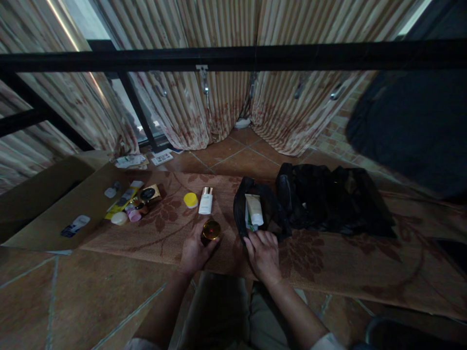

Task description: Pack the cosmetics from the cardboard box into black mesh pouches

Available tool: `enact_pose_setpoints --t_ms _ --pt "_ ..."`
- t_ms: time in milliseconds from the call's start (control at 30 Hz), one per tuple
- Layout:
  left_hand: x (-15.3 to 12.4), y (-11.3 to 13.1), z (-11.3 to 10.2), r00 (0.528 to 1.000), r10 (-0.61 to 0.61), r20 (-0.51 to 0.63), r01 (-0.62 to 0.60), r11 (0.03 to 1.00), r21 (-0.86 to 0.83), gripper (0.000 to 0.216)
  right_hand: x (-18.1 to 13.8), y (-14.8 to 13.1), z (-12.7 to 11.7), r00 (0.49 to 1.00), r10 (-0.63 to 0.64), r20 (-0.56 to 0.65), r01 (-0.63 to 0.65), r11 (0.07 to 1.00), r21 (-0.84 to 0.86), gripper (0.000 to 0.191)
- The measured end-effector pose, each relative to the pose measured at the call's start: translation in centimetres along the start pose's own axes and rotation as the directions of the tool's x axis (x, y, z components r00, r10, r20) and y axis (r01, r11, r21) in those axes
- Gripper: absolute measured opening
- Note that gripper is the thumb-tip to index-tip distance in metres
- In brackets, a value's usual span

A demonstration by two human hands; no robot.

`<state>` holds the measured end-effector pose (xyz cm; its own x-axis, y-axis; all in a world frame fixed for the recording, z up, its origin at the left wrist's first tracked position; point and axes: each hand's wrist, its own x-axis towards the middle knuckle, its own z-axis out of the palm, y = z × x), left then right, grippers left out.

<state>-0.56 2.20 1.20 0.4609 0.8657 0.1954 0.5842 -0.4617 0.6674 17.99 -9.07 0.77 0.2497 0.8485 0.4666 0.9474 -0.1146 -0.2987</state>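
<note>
The left hand (194, 250) curls part-closed round the jar (211, 230), thumb and fingers on its sides; that smooth round wall could slip, or a swing toward twelve o'clock could knock the bottle (206, 201); the right hand (263, 255), at three, bends its fingers at the bag's (240, 208) near rim, grip impossible to tell; soft cloth might sag and spill the tube (254, 210); counted: one held jar, one bottle, one yellow tub (190, 200) at eleven, one tube clearly seen.
</note>
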Motion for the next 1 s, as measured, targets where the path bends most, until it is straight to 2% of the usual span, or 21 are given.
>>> enact_pose_setpoints --t_ms 500,600,733,1000 --pt "-0.20 -0.25 0.01 0.997 0.060 -0.042 -0.060 0.998 -0.019 0.059 0.14 -0.19 -0.32 1.000 0.002 0.008 -0.002 1.000 0.009 0.027" --pt "-0.26 -0.28 -0.07 0.992 0.061 -0.111 -0.066 0.997 -0.044 0.054 0.08 -0.18 -0.39 1.000 0.005 0.010 -0.005 1.000 0.002 0.028" --pt "-0.06 -0.30 -0.23 0.982 -0.002 -0.189 -0.009 0.998 -0.057 0.055 0.05 -0.12 -0.38 1.000 0.010 0.012 -0.010 1.000 -0.013 0.029" --pt "-0.03 -0.19 -0.36 0.985 0.011 -0.170 -0.025 0.996 -0.081 0.059 -0.01 -0.04 -0.27 1.000 0.000 0.006 0.000 1.000 -0.023 0.028"
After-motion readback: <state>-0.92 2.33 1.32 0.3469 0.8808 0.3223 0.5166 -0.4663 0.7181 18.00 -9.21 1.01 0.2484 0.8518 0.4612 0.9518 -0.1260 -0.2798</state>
